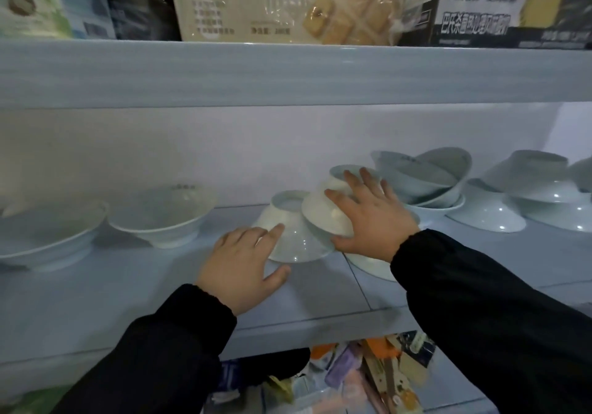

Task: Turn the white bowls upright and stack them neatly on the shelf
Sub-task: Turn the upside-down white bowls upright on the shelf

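An upside-down white bowl (293, 221) sits mid-shelf. My left hand (246, 263) touches its left side, fingers on the wall and thumb near the rim. A second white bowl (323, 208) lies tilted on its side against the first. My right hand (371, 215) grips it, fingers spread over its back and thumb under its rim. Two upright bowls stand at the left (160, 211) (45, 234). A tilted pile of bowls (426, 176) and upside-down bowls (487, 211) (538, 179) fill the right. Another bowl (368, 264) shows partly under my right wrist.
The pale blue shelf (128, 285) has an upper shelf board (288, 73) close above, carrying snack packages (288, 3). Below the shelf edge lie assorted coloured packets (368, 375). Bare shelf surface lies between the left bowls and my left hand.
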A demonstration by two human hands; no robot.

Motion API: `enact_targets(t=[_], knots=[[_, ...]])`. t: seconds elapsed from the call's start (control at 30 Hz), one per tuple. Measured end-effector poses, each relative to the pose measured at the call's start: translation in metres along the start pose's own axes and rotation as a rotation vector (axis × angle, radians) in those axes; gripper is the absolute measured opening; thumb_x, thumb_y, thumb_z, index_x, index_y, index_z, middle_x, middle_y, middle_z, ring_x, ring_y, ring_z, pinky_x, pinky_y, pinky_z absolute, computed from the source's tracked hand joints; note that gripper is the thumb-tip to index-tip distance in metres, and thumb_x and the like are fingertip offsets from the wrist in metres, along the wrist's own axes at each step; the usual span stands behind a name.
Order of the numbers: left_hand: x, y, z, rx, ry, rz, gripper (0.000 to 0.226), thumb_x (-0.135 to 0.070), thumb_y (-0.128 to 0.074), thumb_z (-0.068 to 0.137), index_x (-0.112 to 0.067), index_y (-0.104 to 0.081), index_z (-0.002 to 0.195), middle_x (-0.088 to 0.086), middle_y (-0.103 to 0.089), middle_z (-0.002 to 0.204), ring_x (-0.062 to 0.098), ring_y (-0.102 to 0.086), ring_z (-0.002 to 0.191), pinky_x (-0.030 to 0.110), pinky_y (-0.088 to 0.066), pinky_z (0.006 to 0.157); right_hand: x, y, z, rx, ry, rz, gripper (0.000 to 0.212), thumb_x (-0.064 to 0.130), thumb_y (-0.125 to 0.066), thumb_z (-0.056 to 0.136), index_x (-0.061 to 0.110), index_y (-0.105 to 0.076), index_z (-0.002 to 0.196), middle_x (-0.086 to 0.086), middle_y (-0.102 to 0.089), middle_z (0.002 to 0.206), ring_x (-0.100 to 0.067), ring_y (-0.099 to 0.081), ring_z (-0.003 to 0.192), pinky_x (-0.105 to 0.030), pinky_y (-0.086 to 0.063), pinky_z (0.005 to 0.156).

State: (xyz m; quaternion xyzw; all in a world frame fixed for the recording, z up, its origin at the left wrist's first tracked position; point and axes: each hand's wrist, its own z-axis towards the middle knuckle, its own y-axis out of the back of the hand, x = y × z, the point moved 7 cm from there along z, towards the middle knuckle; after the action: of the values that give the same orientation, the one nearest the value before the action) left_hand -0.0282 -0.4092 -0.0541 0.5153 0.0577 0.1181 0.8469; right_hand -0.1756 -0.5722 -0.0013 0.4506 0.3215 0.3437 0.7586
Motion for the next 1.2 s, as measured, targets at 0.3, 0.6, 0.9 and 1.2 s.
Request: enact_targets(t=[0.3, 0.6, 0.9, 1.2], knots=[[-0.028, 0.002, -0.011, 0.061, 0.073, 0.057, 0.081, -0.069, -0.025, 0.086, -0.024, -0.032, 0.154, 0.000, -0.056, 0.133, 0.027, -0.049, 0.123, 0.042, -0.040, 0.103, -0.008, 0.005, -0.004, -0.026, 0.100, 0.042, 0.080, 0.050, -0.071, 0.073, 0.033, -0.041, 0.144, -0.012, -0.024, 0.151, -0.038, -0.025, 0.138, -0.054, -0.031, 0.109], [-0.015, 0.024, -0.028, 0.098, 0.095, 0.074, 0.082, -0.070, -0.018, 0.085, -0.027, -0.022, 0.156, -0.003, -0.050, 0.138, 0.022, -0.043, 0.128, 0.038, -0.032, 0.110, 0.006, 0.022, -0.005, -0.238, 0.153, 0.110, 0.084, 0.029, -0.089, 0.053, 0.025, -0.058, 0.131, -0.022, -0.040, 0.133, -0.040, -0.032, 0.123, -0.057, -0.047, 0.094], [0.055, 0.074, -0.077, 0.097, 0.235, 0.140, 0.084, -0.071, -0.012, 0.081, -0.030, -0.020, 0.154, -0.005, -0.043, 0.145, 0.021, -0.037, 0.133, 0.038, -0.029, 0.112, 0.105, 0.052, 0.023, -0.367, 0.213, 0.505, 0.081, 0.027, -0.084, 0.059, 0.038, -0.051, 0.133, -0.010, -0.033, 0.142, -0.029, -0.034, 0.128, -0.041, -0.048, 0.096], [0.153, 0.132, -0.179, -0.018, 0.445, 0.230, 0.073, -0.066, -0.037, 0.087, -0.024, -0.042, 0.147, 0.002, -0.058, 0.133, 0.027, -0.053, 0.121, 0.042, -0.045, 0.096, 0.207, 0.011, 0.049, 0.041, -0.331, 1.972, 0.044, 0.026, -0.064, 0.087, 0.026, -0.052, 0.129, -0.006, -0.060, 0.123, -0.028, -0.065, 0.104, -0.040, -0.059, 0.069]])
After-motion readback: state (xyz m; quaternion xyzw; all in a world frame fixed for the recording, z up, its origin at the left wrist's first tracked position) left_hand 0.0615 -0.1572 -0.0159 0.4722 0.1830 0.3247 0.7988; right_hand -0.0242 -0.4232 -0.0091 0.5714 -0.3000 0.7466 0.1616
